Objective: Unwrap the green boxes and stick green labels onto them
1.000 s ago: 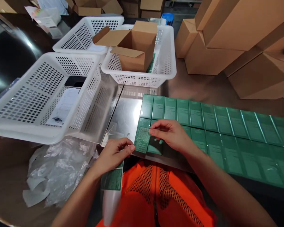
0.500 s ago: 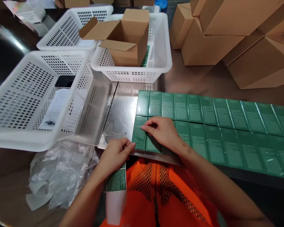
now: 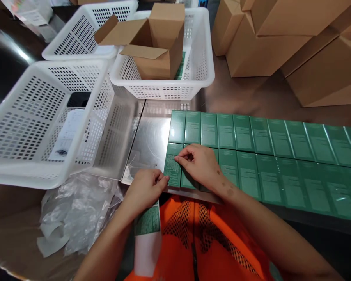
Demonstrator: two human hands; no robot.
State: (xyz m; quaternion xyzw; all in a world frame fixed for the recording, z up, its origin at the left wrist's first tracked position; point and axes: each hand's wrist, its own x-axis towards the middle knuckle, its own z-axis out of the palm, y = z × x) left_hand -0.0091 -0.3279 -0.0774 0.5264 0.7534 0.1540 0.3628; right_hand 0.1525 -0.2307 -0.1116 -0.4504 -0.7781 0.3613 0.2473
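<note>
My left hand [image 3: 146,189] is closed at the near edge of the metal surface, pinching a strip of green stickers [image 3: 148,221] whose white backing hangs down in front of my vest. Beside its fingertips is the nearest left green box [image 3: 174,149], with a green sticker [image 3: 172,169] lying over its lower part. My right hand [image 3: 197,162] rests over the front row, thumb and forefinger pinched at the sticker's upper right corner. Its palm partly hides the neighbouring boxes. More shiny green boxes [image 3: 225,130] stand side by side in two rows running right.
White perforated baskets stand at the left [image 3: 55,171] and back [image 3: 163,84]; the left one holds a paper and a dark phone-like object. An open carton [image 3: 153,68] sits in the back basket. Cartons [image 3: 269,54] pile up behind right. Crumpled clear plastic [image 3: 82,210] lies left.
The view has shifted slightly. Both hands keep almost the same place and grip, at the sticker's corner and on the strip.
</note>
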